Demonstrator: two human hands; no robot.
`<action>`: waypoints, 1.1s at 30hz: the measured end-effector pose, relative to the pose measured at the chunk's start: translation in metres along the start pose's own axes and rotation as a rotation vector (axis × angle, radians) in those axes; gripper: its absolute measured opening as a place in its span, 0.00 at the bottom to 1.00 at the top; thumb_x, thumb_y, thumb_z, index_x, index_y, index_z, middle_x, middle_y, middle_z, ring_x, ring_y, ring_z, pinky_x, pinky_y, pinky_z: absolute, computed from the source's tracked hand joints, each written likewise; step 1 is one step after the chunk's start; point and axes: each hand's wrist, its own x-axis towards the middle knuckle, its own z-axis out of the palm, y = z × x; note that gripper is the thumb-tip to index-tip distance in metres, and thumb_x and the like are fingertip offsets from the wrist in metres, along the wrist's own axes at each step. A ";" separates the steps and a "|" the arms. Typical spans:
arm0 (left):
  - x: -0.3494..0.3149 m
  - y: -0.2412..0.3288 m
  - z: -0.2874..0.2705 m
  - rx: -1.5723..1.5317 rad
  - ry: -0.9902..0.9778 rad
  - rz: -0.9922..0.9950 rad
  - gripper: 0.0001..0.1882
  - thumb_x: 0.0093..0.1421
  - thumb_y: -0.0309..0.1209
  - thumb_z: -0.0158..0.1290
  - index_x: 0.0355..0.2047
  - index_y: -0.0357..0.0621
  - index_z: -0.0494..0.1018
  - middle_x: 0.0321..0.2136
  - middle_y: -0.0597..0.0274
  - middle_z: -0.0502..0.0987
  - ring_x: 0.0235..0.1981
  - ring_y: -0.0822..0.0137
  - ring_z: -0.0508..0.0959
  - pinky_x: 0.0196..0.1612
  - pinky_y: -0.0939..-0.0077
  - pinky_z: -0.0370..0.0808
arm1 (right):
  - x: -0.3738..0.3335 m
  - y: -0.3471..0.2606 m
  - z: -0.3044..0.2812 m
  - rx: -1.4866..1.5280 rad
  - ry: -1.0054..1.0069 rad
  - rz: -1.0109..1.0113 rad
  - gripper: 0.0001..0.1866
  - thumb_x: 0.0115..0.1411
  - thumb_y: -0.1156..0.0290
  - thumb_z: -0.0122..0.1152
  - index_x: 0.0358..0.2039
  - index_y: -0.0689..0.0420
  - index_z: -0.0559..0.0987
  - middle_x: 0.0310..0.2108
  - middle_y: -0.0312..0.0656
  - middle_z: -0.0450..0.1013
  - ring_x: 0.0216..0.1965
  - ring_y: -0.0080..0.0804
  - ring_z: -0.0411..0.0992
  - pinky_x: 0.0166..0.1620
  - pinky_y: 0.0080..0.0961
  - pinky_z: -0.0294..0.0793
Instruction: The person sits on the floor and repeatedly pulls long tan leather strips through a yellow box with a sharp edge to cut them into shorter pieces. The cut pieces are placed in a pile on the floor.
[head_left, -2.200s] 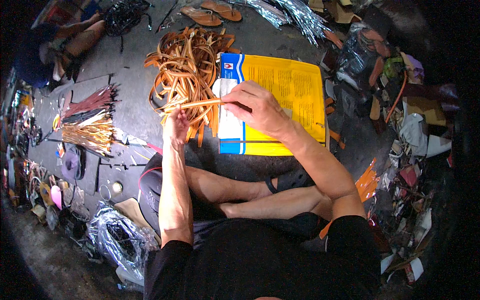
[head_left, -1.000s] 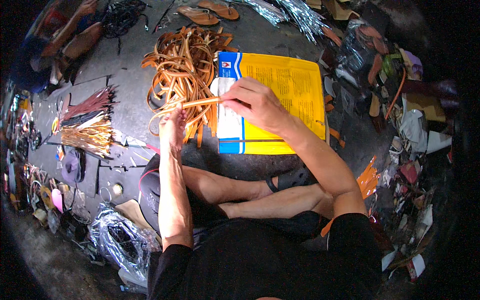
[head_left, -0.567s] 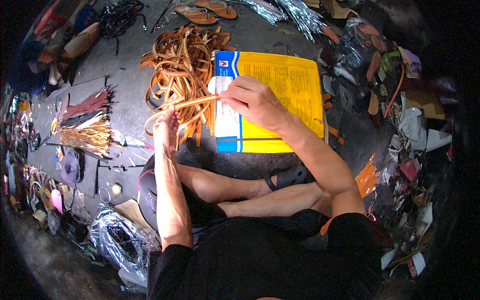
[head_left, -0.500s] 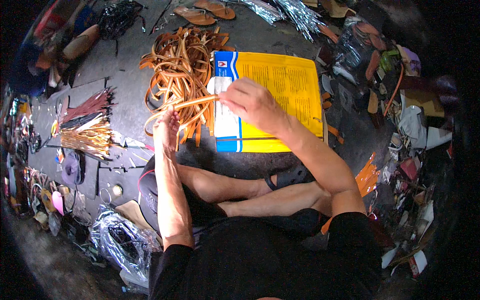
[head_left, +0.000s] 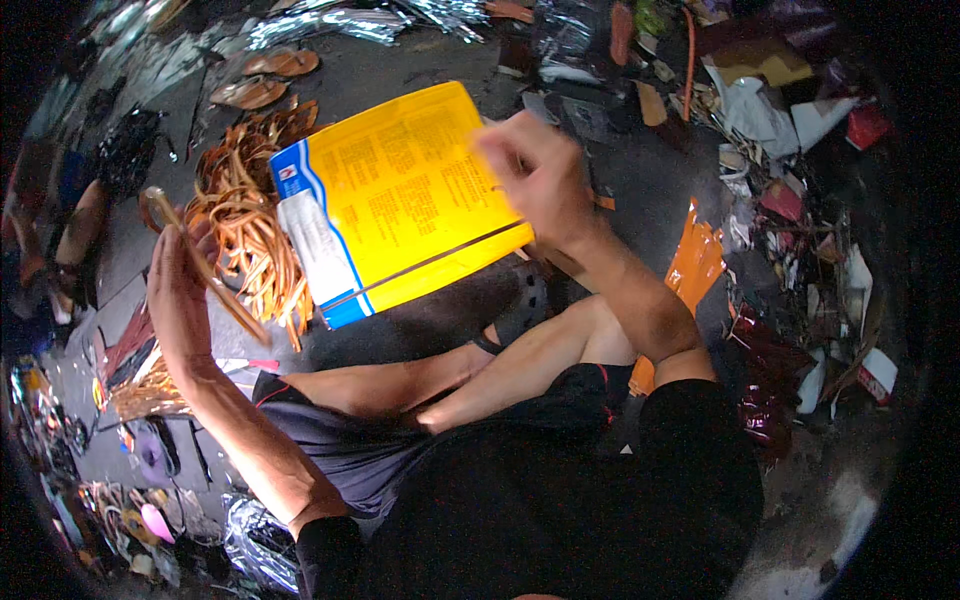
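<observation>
My left hand is raised at the left with its fingers closed on a long tan strap. One end of the strap loops above the fingers and the other hangs slanting down. Behind it lies a tangled heap of orange-brown straps. A flat yellow and blue printed packet lies in front of me, covering the heap's right side. My right hand is above the packet's right edge, fingers curled and smeared by motion; anything inside them is hidden.
Two brown sandals lie beyond the heap, near silvery strips. Orange strips are by my right elbow. Scraps litter the right side. At lower left is clear plastic wrapping. My crossed legs are close in front.
My hands have drawn apart: the left has lifted the strap leftward, and the right has left it and moved right. The view has turned, so the packet appears tilted.
</observation>
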 end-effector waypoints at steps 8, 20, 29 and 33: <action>-0.035 -0.080 -0.013 0.143 0.128 -0.016 0.24 0.64 0.39 0.49 0.56 0.38 0.65 0.46 0.57 0.74 0.47 0.68 0.74 0.53 0.71 0.68 | -0.095 0.221 -0.034 -0.346 -0.409 0.740 0.20 0.58 0.54 0.57 0.26 0.61 0.79 0.25 0.52 0.76 0.29 0.46 0.76 0.34 0.38 0.72; -0.062 -0.066 0.024 0.076 0.075 0.030 0.19 0.65 0.36 0.49 0.51 0.37 0.69 0.38 0.62 0.76 0.40 0.74 0.74 0.49 0.77 0.70 | -0.088 0.260 -0.021 0.460 0.120 0.891 0.10 0.64 0.68 0.47 0.41 0.55 0.74 0.30 0.34 0.72 0.32 0.22 0.71 0.36 0.21 0.71; -0.093 -0.007 0.168 0.184 -0.389 0.053 0.20 0.64 0.34 0.47 0.51 0.33 0.69 0.44 0.59 0.75 0.40 0.70 0.75 0.45 0.78 0.71 | -0.004 0.049 -0.111 0.614 -0.409 0.605 0.15 0.64 0.60 0.51 0.44 0.57 0.75 0.22 0.27 0.64 0.22 0.12 0.61 0.24 0.11 0.62; -0.096 0.005 0.189 -0.191 -0.388 -0.173 0.15 0.64 0.37 0.49 0.43 0.37 0.72 0.35 0.62 0.76 0.33 0.73 0.75 0.38 0.83 0.71 | 0.016 -0.030 -0.074 0.497 -0.747 0.493 0.13 0.62 0.62 0.55 0.40 0.58 0.75 0.23 0.30 0.70 0.23 0.12 0.66 0.25 0.14 0.66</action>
